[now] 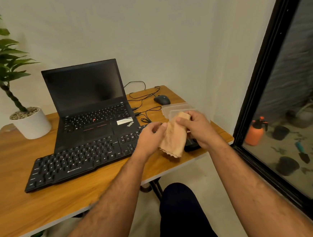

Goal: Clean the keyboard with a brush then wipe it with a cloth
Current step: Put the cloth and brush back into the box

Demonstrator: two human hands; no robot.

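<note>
Your right hand (194, 128) pinches the top of the cloth (173, 137), thumb and fingers clamped on it; your left hand (150, 135) grips its left edge, fingers curled into the fabric. The cloth hangs between both hands just above the right end of the keyboard (80, 160) — so the target lies down and to your left, long axis running left-to-right along the front of the table (46, 198), slightly angled. Left hand is nearer the keys. Cloth looks peach-orange, soft, loosely folded, with a wavy lower hem. Keyboard is black, full-size, flat in front of the laptop (89, 105). No brush clearly visible — a dark object under your right hand is too hidden to tell. Clear plastic containers (175, 108) sit behind the cloth, mouse (161, 99) beyond them.
</note>
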